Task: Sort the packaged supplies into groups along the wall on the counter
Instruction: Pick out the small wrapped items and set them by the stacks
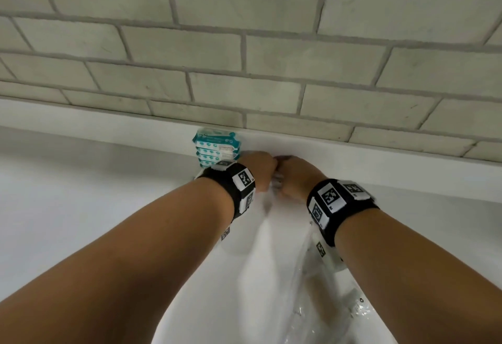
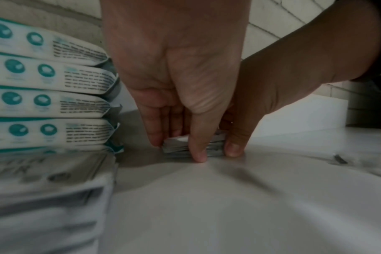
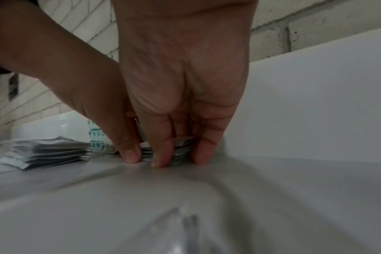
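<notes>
On the left of the white counter (image 1: pixel 68 194), a stack of grey-white sachets (image 3: pixel 46 152) lies flat, its lettering too blurred to read. Just to the right, a pile of teal-and-white wipe packs (image 1: pixel 216 149) stands against the white upstand below the brick wall (image 1: pixel 244 53). Each pack is white with a teal band, a row of round teal icons and a block of small dark print; the sealed ends face right.

Next to the right, beside the wipe packs, the left hand (image 1: pixel 258 170) and the right hand (image 1: pixel 297 178) meet over a small stack of thin grey-white packets (image 2: pixel 178 147). This stack rests on the counter close to the upstand. The left hand's fingers point down and curl round the stack, with the thumb at the near side and the fingertips (image 2: pixel 199 157) touching the counter. The right hand's fingers (image 3: pixel 161 154) clamp the same stack from the opposite side, tips also on the counter. Both wrists carry black bands with square coded markers.

At the lower right, a clear plastic bag (image 1: pixel 326 314) lies crumpled on the counter; its contents cannot be made out.
</notes>
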